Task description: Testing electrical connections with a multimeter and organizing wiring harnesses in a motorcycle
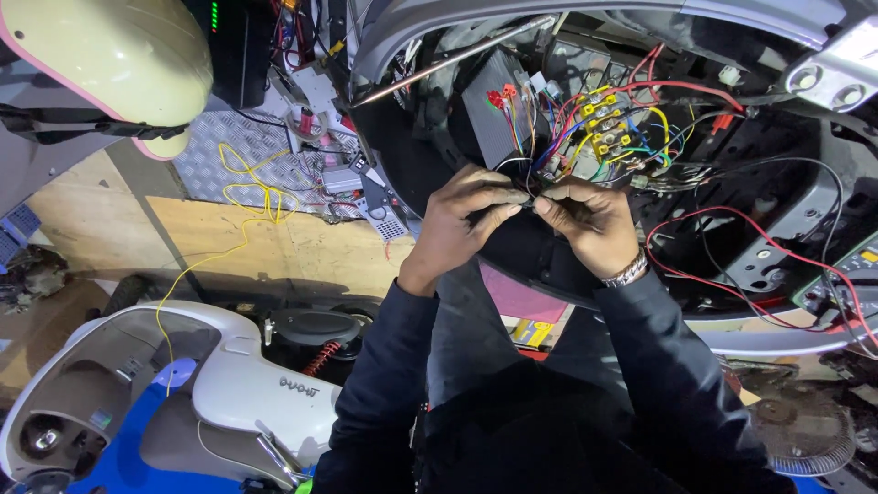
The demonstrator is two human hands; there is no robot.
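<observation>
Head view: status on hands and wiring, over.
Left hand and right hand both pinching thin black wire. Coloured wire bundle crowds just above.

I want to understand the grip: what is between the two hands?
In the head view, a thin dark wire runs between the left hand and the right hand; both pinch it, fingertips nearly touching.

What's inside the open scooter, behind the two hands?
Behind the left hand and right hand sit a black box, yellow connector blocks and a tangle of coloured wires. The fingers cover the wire ends they pinch, so those can't be seen.
</observation>
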